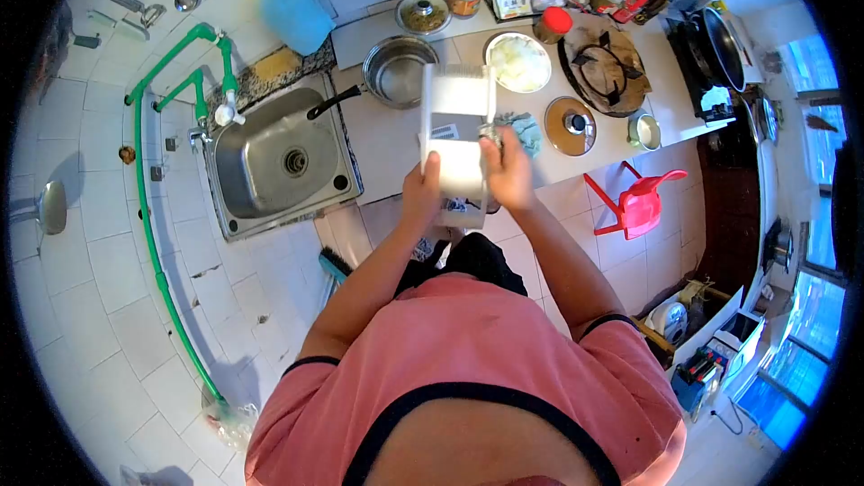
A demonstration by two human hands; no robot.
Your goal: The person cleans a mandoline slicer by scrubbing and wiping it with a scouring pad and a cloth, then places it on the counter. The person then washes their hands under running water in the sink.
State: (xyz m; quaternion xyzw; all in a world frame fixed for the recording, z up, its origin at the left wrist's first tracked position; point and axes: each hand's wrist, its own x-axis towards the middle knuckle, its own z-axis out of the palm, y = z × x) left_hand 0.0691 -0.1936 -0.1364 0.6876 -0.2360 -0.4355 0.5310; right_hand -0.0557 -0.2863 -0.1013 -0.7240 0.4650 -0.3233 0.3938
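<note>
Both hands hold a white rectangular frame-like rack [459,94] over the front edge of the counter. My left hand [420,191] has its fingers closed on the rack's lower left side. On its right side, my right hand [510,166] is closed, with a small metallic part [490,132] at its fingertips. Behind the rack, a steel pot [396,72] stands to the left and a bowl of pale food [517,61] to the right. A teal cloth [520,133] lies just beyond my right hand.
A steel sink [261,166] with a black-handled utensil [333,102] is at the left. A glass lid [570,126], a cup [644,130] and a gas burner [605,72] are at the right. Below them stands a red stool [639,205].
</note>
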